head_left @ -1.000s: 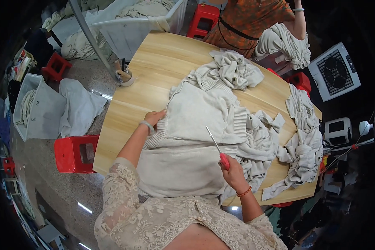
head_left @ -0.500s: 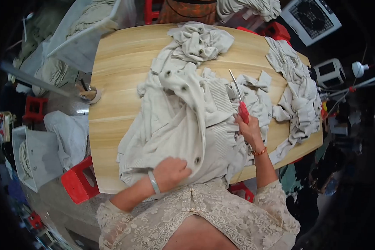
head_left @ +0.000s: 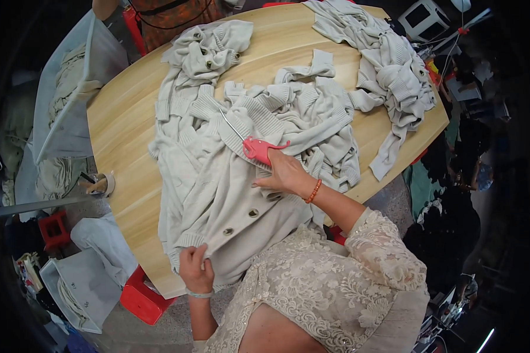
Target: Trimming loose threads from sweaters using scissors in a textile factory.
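A cream knitted cardigan with dark round buttons lies on the near part of the pale wood-grain table, partly overhanging its near edge. The left hand is at the cardigan's near ribbed edge; its fingers are closed in a narrow pinch on the fabric. The right hand is above the cardigan, its fingers wrapped around a red pistol-shaped tool with a thin metal nozzle. The nozzle points to the upper left, over ribbed knit. A crumpled cream knit pile adjoins the cardigan at the right. A red plastic stool stands beside the table.
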A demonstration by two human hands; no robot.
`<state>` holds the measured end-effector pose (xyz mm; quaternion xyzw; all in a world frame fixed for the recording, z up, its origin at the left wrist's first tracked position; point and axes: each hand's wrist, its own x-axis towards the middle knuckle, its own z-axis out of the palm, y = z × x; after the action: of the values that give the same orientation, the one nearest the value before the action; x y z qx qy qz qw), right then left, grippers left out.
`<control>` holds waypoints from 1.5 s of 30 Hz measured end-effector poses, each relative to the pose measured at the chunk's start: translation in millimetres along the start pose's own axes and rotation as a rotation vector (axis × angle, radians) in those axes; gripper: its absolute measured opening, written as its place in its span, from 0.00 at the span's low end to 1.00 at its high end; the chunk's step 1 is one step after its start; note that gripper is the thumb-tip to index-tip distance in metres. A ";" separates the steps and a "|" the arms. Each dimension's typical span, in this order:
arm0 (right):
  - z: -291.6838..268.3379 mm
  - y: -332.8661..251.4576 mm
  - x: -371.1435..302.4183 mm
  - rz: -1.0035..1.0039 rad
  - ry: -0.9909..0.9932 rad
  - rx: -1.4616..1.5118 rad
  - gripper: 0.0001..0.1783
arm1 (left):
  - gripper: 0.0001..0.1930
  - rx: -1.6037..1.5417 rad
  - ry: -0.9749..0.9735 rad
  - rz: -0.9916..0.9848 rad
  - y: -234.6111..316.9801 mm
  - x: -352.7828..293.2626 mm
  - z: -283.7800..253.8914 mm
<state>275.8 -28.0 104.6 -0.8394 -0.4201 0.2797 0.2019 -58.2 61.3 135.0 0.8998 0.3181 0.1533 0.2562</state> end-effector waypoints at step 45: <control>-48.5 56.4 -81.6 -0.335 0.117 -0.123 0.23 | 0.11 -0.134 0.006 -0.274 -44.1 -83.1 27.7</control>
<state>300.1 -131.7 133.7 -0.7833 -0.5577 0.1666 0.2182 -130.2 26.5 78.2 0.8283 0.4279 0.1407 0.3334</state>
